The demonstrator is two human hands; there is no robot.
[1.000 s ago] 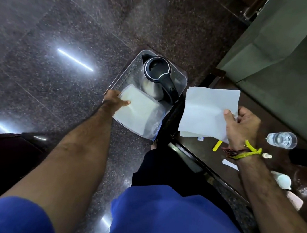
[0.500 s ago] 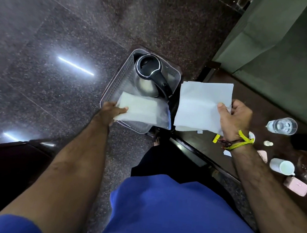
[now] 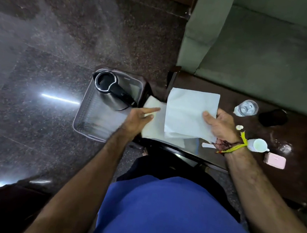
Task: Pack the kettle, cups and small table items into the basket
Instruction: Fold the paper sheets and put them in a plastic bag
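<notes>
The steel kettle with black lid and handle [image 3: 111, 91] sat in the clear plastic basket [image 3: 84, 117] on the floor. The right hand [image 3: 219, 125] pinched a white paper sheet [image 3: 189, 110] over the dark wooden table [image 3: 297, 143]. The left hand [image 3: 139, 117], fingers loosely extended, touched a white packet [image 3: 153, 120].

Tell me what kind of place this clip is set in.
Probably a hotel room or lounge: polished granite floor, green sofa, and a dark wooden table with an electric kettle and cup nearby.
</notes>
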